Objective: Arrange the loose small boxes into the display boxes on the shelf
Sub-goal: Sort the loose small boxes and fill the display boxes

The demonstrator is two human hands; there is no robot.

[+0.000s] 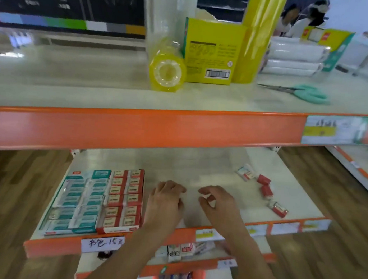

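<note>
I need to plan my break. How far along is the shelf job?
Done: the red display box and teal display box look full. In hand: nothing; the left hand and right hand hover empty. Left: loose small boxes lie at the shelf's right.

Orange-edged shelf point(220, 163) with display boxes and loose small boxes

A teal display box point(76, 199) and a red display box point(123, 200) sit side by side at its left; loose red small boxes point(264, 188) lie scattered at right.

Left hand point(166, 200) and right hand point(216, 203) side by side, fingers loosely curled (holding nothing).
</note>
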